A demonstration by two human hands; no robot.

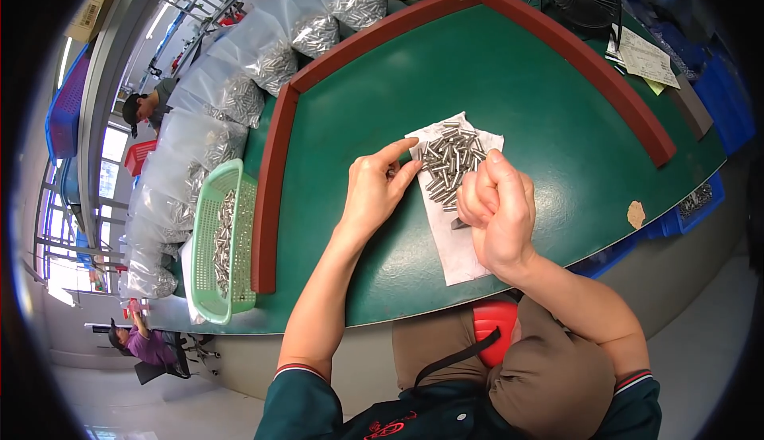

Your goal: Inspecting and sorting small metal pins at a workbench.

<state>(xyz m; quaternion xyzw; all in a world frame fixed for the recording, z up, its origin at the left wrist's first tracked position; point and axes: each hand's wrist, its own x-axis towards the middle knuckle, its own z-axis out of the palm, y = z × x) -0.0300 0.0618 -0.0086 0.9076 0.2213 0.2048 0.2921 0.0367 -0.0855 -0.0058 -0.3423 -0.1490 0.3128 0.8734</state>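
A heap of small, silvery, cylindrical metal pins (pixel 450 161) lies on a creased white sheet of cloth or paper (pixel 455 258), set on the broad green surface (pixel 358 122) in front of the person. The left hand (pixel 374 185) is at the heap's left side, thumb and forefinger spread apart with their tips near its edge. A glint of metal shows behind them, but whether this hand grasps any pins cannot be told. The right hand (pixel 501 209) is clenched at the heap's near right side, thumb pressed over curled fingers; what, if anything, is inside is hidden. A small dark flat piece (pixel 459 223) shows just beside it, over the sheet.

The work looks under way and unfinished: the pins on the sheet lie loose, pointing in many directions, with no sorted row or separate group visible there. More pins lie in a pale green perforated plastic basket (pixel 199 249) on the left, outside a dark red raised border (pixel 274 201), and in clear plastic bags (pixel 362 2) lined up along the far left. Whether those are finished or waiting cannot be told, so the share already done stays uncertain.
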